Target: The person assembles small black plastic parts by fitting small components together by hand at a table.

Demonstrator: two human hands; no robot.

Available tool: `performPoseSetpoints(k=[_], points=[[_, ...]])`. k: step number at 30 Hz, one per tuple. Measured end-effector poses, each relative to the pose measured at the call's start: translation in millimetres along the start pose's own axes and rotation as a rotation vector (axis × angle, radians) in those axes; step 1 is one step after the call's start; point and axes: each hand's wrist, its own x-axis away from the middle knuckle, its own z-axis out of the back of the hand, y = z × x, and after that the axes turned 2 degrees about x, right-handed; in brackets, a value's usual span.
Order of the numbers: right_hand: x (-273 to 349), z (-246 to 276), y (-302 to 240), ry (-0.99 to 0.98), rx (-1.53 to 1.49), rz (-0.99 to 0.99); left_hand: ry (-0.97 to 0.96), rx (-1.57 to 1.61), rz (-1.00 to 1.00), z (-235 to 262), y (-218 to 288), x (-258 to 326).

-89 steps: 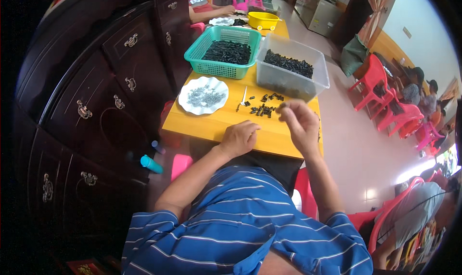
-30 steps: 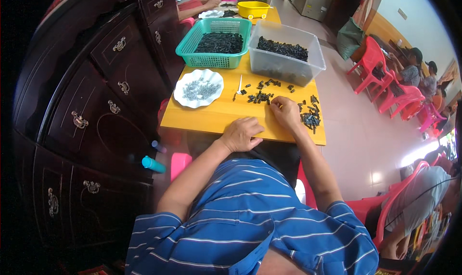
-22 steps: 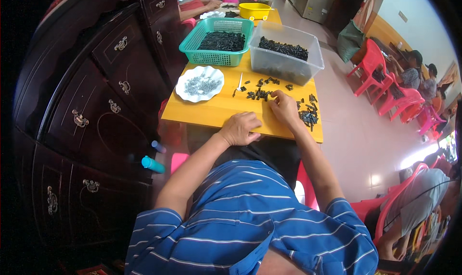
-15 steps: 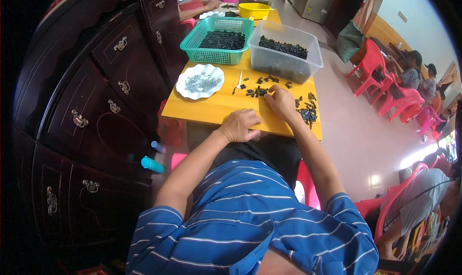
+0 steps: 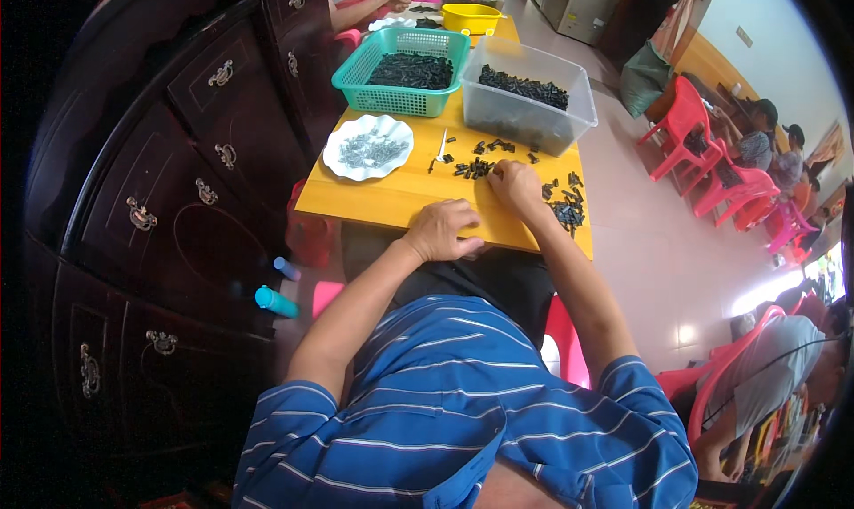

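My right hand [image 5: 518,189] rests on the yellow table [image 5: 356,204], its fingers bent down at the edge of a cluster of small black pieces [image 5: 471,169]. What its fingertips grip, if anything, is hidden. At the near table edge lies my left hand [image 5: 442,230], fingers curled and thumb toward the right; whatever it may hold does not show. More black pieces [image 5: 568,213] lie to the right of my right wrist. Beyond the cluster sits a thin white tool [image 5: 442,146]. A white scalloped plate [image 5: 334,163] of small, pale, shiny bits stands at the left.
A green basket [image 5: 391,103] and a clear plastic bin [image 5: 511,125], both with many black pieces, stand farther back. Behind them is a yellow container [image 5: 471,20], near another person's hands. Dark drawers [image 5: 169,166] flank my left side. Pink chairs [image 5: 680,131] and people are at the right.
My hands stay almost in place, with the right one still at the cluster. The other person's hand at the far end of the table has lifted. The view has shifted slightly.
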Motion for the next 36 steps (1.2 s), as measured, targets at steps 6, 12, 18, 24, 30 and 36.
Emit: performPoseSetpoints(k=[6, 12, 18, 24, 30, 36], points=[[15, 14, 3, -0.039, 0.045, 0.048, 0.075, 0.268, 0.225, -4, -3, -4], [42, 28, -15, -0.086, -0.287, -0.001, 0.208, 0.294, 0.305, -4, 4, -1], [56, 30, -39, -0.335, -1.139, -0.183, 0.251, 0.298, 0.340, 1, 10, -6], [64, 35, -54, -0.397, -1.399, -0.359, 0.382, 0.364, 0.215, 7, 13, -9], [87, 35, -55, -0.383, -1.362, -0.366, 0.396, 0.427, 0.192, 7, 8, -6], [130, 7, -59, -0.426, -0.277, 0.303, 0.385, 0.770, 0.400, 7, -7, -4]])
